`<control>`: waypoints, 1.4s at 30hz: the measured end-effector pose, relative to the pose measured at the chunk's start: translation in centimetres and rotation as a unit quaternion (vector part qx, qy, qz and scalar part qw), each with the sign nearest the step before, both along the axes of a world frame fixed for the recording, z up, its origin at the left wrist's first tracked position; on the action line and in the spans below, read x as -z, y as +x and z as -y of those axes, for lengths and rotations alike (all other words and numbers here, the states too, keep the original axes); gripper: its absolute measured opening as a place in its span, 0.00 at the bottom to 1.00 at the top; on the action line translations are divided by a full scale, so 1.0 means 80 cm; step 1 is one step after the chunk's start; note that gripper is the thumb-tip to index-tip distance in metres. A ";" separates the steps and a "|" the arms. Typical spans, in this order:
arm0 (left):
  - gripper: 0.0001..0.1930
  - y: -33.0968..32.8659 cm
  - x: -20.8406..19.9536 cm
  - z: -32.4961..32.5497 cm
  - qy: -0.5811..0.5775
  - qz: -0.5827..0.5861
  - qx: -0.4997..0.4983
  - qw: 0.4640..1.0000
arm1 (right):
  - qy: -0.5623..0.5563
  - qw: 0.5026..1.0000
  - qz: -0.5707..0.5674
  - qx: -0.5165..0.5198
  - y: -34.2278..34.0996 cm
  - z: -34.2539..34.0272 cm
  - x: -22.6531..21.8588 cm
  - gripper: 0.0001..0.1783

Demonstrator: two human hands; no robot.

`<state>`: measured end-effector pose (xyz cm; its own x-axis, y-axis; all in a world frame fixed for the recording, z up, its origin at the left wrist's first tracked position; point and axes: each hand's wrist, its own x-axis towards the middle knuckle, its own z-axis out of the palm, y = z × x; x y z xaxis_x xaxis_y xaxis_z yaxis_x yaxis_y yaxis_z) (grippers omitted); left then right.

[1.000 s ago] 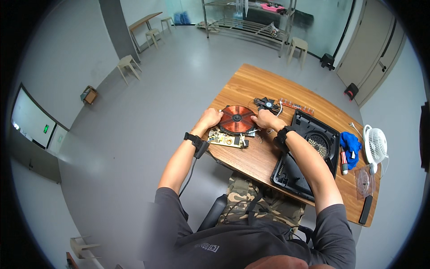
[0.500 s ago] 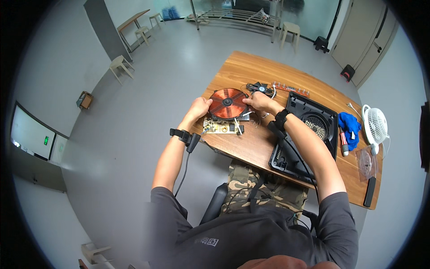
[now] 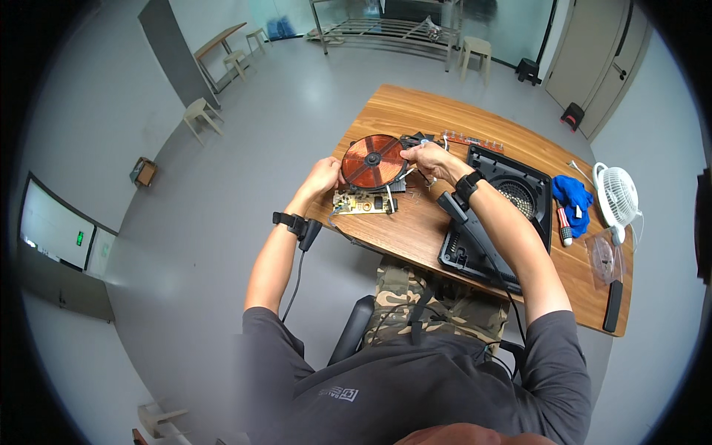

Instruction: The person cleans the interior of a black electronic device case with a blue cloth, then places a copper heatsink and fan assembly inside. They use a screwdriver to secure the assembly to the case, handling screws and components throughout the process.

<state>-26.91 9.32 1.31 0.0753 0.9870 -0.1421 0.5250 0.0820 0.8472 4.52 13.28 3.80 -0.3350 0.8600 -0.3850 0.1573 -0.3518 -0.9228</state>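
A round copper induction coil (image 3: 361,173) with a dark hub and dark spokes is held over the near left part of the table. My right hand (image 3: 432,160) pinches its right rim, thumb on top. My left hand (image 3: 324,176) is closed at the left rim, its fingertips partly hidden by the edge. Just below the coil lies a tan circuit board (image 3: 363,204) with a dark heat sink, partly covered. Behind the coil and right hand, a small black cooling fan (image 3: 417,139) shows only in part.
An open black cooker housing (image 3: 482,256) stands right of my hands. Past it lie a blue cloth (image 3: 572,199), a red-and-white-handled tool (image 3: 565,226), a white fan (image 3: 617,196), a clear bag (image 3: 602,259) and a black bar (image 3: 612,305). An orange strip (image 3: 475,141) lies behind.
The coil's right side has tipped up and it covers more of the small fan. My left hand's thumb has slid from the top of the rim down to its side. The view has shifted slightly.
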 end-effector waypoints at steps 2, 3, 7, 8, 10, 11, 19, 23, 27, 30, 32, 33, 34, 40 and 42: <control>0.16 0.002 -0.002 0.009 0.016 -0.023 0.009 1.000 | 0.002 1.000 -0.008 0.002 0.003 0.003 0.000 0.10; 0.16 0.008 -0.007 0.018 0.036 -0.063 0.013 0.997 | 0.003 1.000 -0.006 0.008 0.008 0.004 0.001 0.10; 0.26 0.007 0.002 0.043 0.037 -0.199 0.152 0.967 | 0.007 1.000 0.011 0.019 0.010 0.012 -0.005 0.11; 0.33 0.005 0.008 0.054 0.073 -0.276 0.178 0.942 | 0.008 1.000 0.017 0.020 0.008 0.016 -0.008 0.11; 0.41 0.035 -0.004 0.082 0.105 -0.353 0.204 0.907 | 0.014 0.999 0.038 0.023 0.024 0.005 0.004 0.12; 0.43 0.037 -0.003 0.089 0.131 -0.374 0.207 0.894 | 0.019 0.999 0.048 0.017 0.023 0.004 0.002 0.13; 0.39 0.030 0.001 0.074 0.190 -0.373 0.249 0.874 | 0.015 0.999 0.040 0.027 0.023 0.030 -0.026 0.17; 0.36 0.037 -0.013 0.076 0.201 -0.373 0.257 0.869 | 0.014 0.999 0.038 0.034 0.027 0.030 -0.026 0.18; 0.35 0.034 -0.021 0.077 0.166 -0.312 0.284 0.891 | 0.024 0.998 0.036 0.037 0.025 0.013 -0.009 0.20; 0.33 0.030 -0.021 0.075 0.162 -0.275 0.293 0.901 | 0.023 0.999 0.024 0.036 0.028 0.011 -0.007 0.21; 0.33 0.032 -0.025 0.074 0.147 -0.254 0.294 0.910 | 0.018 0.998 0.035 0.042 0.027 0.016 -0.013 0.21; 0.33 0.033 -0.027 0.075 0.139 -0.243 0.294 0.914 | 0.021 0.999 0.033 0.037 0.027 0.015 -0.012 0.21; 0.33 0.035 -0.031 0.077 0.140 -0.245 0.292 0.914 | 0.023 0.999 0.031 0.032 0.027 0.016 -0.014 0.20; 0.34 0.049 -0.049 0.087 0.231 -0.231 0.278 0.903 | 0.043 0.999 -0.001 0.024 0.043 0.024 -0.036 0.17; 0.35 0.050 -0.058 0.096 0.255 -0.226 0.261 0.903 | 0.055 0.998 -0.003 0.018 0.048 0.036 -0.056 0.17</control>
<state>-22.93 1.67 5.97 0.5973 0.7794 0.1889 0.6813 -0.6174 0.3932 8.35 10.44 8.28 -0.3046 0.9088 -0.2853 0.1402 -0.2534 -0.9571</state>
